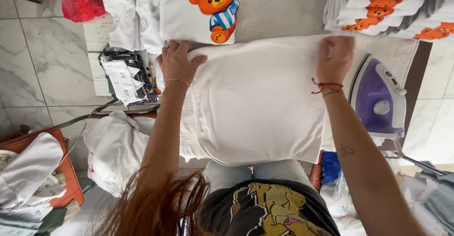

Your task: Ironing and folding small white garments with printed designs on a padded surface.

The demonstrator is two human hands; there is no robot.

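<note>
I keep both hands, left hand (176, 63) and right hand (335, 58), gripping the white garment (257, 101) by its far corners, pulling evenly, clear of the purple iron (378, 98) at the tabletop's (279, 8) right edge.

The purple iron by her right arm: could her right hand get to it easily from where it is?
Probably yes. The right hand presses the far edge of the white garment, and the purple iron stands just beside that wrist on the board, with nothing between them. She would only have to let go of the cloth.
</note>
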